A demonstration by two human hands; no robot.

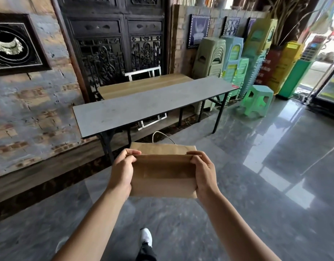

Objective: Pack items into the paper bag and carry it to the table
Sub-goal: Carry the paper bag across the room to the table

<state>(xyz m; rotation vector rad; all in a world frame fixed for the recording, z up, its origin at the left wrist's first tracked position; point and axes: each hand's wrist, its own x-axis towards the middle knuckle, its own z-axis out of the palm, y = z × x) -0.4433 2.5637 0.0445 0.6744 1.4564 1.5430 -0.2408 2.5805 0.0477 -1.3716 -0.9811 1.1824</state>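
Note:
A brown paper bag (163,174) hangs in the air in front of me, its top folded shut and a white cord handle (163,136) sticking out behind it. My left hand (123,172) grips the bag's left side with thumb on the fold. My right hand (203,173) grips the right side the same way. What is inside the bag is hidden. A long grey table (143,104) on black folding legs stands just ahead, beyond the bag.
A wooden table (143,83) sits behind the grey one against a dark carved door (115,44). Stacked plastic stools (236,59) and a single green stool (256,100) stand at the right. A brick wall runs along the left; the floor is glossy grey tile (256,166).

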